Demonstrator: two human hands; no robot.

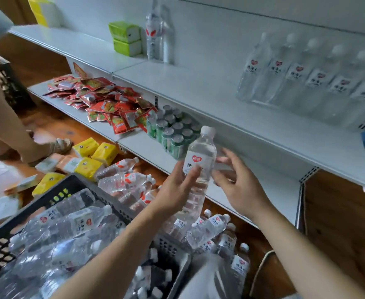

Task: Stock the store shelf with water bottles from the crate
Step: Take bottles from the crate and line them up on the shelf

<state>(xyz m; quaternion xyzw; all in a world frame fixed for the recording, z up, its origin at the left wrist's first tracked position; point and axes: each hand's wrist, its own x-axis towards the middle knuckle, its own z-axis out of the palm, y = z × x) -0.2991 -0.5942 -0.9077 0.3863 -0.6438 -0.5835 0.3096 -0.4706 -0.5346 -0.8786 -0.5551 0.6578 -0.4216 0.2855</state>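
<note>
Clear bottle (199, 167), white cap, white label with red heart; black perforated crate (73, 186); white shelf (199, 91); green cans (173, 134); red packets (103, 102); yellow packs (95, 154).

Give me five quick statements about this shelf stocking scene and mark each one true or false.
1. The left hand holds a water bottle upright. True.
2. The right hand has a full grip on a second bottle. False: its fingers are open beside the held bottle.
3. A row of water bottles already stands on the upper shelf. True.
4. The black crate is empty. False: many bottles lie in it.
5. The green cans sit on the floor. False: they stand on the lower shelf, right of the red snack packets.
</note>
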